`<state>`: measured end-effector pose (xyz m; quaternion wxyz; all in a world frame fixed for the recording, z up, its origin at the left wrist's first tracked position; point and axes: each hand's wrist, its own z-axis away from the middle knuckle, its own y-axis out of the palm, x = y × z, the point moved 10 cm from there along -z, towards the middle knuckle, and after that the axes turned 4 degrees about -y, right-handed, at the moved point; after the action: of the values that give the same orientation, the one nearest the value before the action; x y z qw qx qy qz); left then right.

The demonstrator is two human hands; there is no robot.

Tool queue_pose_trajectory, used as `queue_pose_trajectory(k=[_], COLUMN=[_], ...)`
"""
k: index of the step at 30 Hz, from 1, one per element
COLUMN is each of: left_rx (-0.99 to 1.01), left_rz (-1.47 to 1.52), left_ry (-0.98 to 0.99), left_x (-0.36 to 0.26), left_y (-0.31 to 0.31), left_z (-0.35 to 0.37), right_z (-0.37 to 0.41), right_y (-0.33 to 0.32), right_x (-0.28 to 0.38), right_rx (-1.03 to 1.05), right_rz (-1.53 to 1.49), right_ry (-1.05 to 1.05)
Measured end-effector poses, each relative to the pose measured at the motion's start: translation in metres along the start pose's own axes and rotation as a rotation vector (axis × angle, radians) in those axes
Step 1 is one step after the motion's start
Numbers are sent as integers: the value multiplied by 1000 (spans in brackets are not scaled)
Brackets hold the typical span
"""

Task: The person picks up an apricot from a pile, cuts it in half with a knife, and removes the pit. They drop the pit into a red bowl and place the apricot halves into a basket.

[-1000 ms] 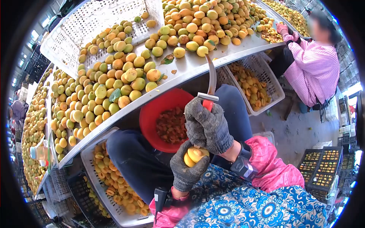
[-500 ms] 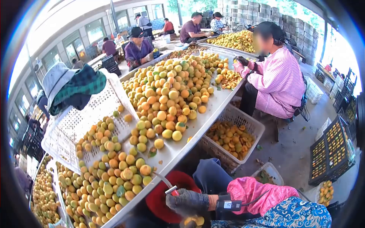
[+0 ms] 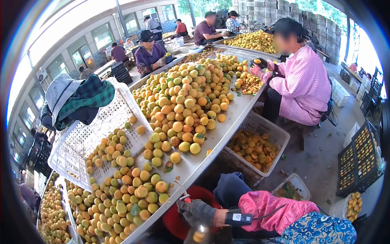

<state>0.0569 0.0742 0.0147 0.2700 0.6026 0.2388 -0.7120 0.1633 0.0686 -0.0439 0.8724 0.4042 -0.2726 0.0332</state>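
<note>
The label on the wrist module [image 3: 239, 218] is too small to read. The right hand [image 3: 197, 211] grips the curved knife [image 3: 186, 198] outside the table's [image 3: 185, 175] near edge; its long axis slants, blade tip toward that edge. The left hand [image 3: 190, 238] is at the yellow fruit [image 3: 198, 236], finger closure indeterminable.

right hand [image 3: 198, 213]: red-handled blade [image 3: 182, 189] | left hand [image 3: 190, 237]: yellow fruit [image 3: 198, 236], blurred | fruit heap [image 3: 185, 97] on table [image 3: 195, 164]
</note>
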Motion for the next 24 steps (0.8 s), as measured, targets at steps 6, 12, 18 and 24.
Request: queue_pose_trajectory(k=[6, 12, 18, 24], left_rx=[-1, -40, -14, -111], left_rz=[163, 318, 517, 606], left_ry=[-15, -121, -219, -329], left_x=[23, 15, 14, 10], left_y=[-10, -23, -21, -19], left_z=[-40, -51, -44, -35], right_z=[7, 14, 35, 58], right_y=[6, 14, 42, 53], right_x=[56, 73, 58, 55], right_rx=[50, 101, 454, 502], right_rz=[-95, 215, 904, 953], right_ry=[-310, -218, -478, -755])
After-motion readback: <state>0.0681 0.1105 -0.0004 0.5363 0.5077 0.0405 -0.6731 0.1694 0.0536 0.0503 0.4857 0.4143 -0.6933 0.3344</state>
